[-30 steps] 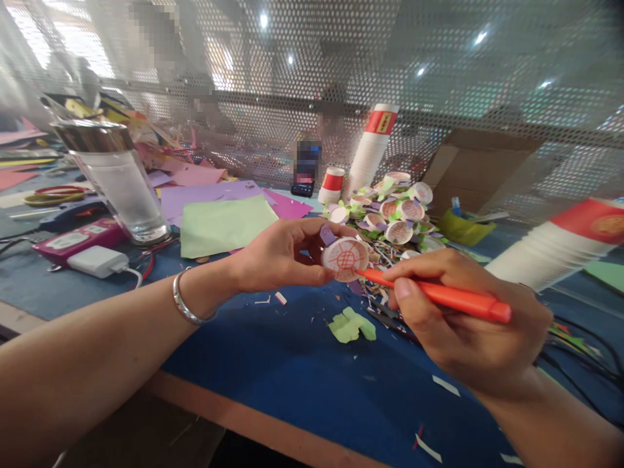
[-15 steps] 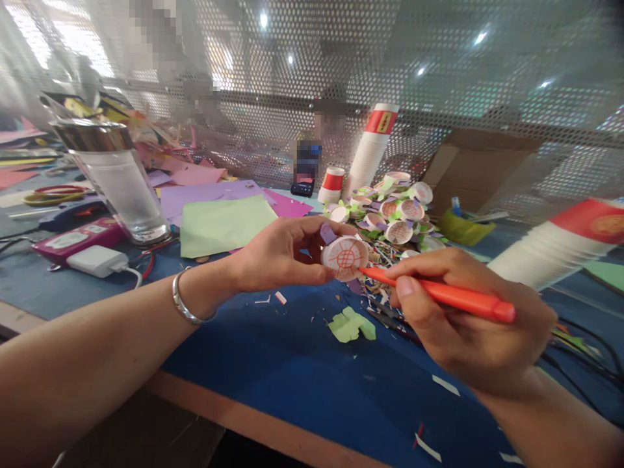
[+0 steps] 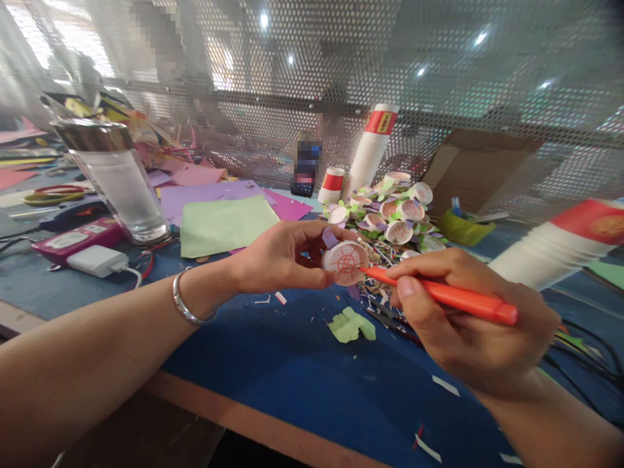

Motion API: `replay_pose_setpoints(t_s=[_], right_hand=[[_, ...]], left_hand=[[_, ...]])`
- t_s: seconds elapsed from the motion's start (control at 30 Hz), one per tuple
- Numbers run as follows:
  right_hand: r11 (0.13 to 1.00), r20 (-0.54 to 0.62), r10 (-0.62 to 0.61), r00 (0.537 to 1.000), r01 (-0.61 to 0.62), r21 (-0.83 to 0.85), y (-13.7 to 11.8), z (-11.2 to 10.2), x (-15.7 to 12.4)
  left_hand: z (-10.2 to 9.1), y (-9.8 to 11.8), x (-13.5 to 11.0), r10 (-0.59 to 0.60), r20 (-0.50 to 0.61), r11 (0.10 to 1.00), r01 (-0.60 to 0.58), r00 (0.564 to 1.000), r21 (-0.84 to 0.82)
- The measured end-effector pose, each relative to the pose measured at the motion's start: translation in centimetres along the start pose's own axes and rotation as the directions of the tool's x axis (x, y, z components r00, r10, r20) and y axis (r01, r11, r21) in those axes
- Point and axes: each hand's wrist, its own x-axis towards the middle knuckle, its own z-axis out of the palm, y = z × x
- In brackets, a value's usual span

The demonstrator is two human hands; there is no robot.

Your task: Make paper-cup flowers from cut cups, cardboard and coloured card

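Observation:
Between the thumb and fingers of my left hand (image 3: 287, 255) is a small round paper-cup base (image 3: 344, 265), its white face toward me. Orange-red lines on it form a circle with a grid inside and rays running outward. A purple paper tab sticks up from its upper left edge. My right hand (image 3: 475, 325) grips an orange felt-tip pen (image 3: 448, 296), its tip at the right part of the white face. Just behind lies a heap of similar decorated cup bases (image 3: 400, 232) with green and purple paper bits. A crumpled green paper scrap (image 3: 351, 325) lies below my hands.
Stacked paper cups (image 3: 368, 146) stand behind the heap, and another cup stack (image 3: 560, 244) leans at right. A glass water bottle (image 3: 124, 188), a magenta power strip (image 3: 78, 240) and coloured paper sheets (image 3: 224, 224) occupy the left. A phone (image 3: 305, 172) leans against the perforated metal screen.
The paper-cup base has turned slightly in my left hand, and its purple tab has shifted right. The pen tip has moved marginally on its face, and more orange lines show there.

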Motion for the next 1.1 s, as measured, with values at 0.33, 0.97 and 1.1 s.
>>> replay_pose_setpoints(t_s=[0.33, 0.97, 1.1], right_hand=[[1.0, -0.014, 0.023, 1.0, -0.023, -0.001, 0.19, 0.11, -0.24], [1.0, -0.028, 0.003, 1.0, -0.003, -0.015, 0.3, 0.15, -0.29], [0.999, -0.061, 0.044, 0.997, -0.044, -0.001, 0.22, 0.11, -0.45]], left_hand=[[-0.18, 0.01, -0.05, -0.007, -0.007, 1.0, 0.007, 1.0, 0.022], [-0.05, 0.15, -0.04, 0.005, -0.033, 0.998, -0.003, 0.999, 0.059], [-0.01, 0.06, -0.02, -0.033, -0.009, 0.996, 0.034, 0.999, 0.081]])
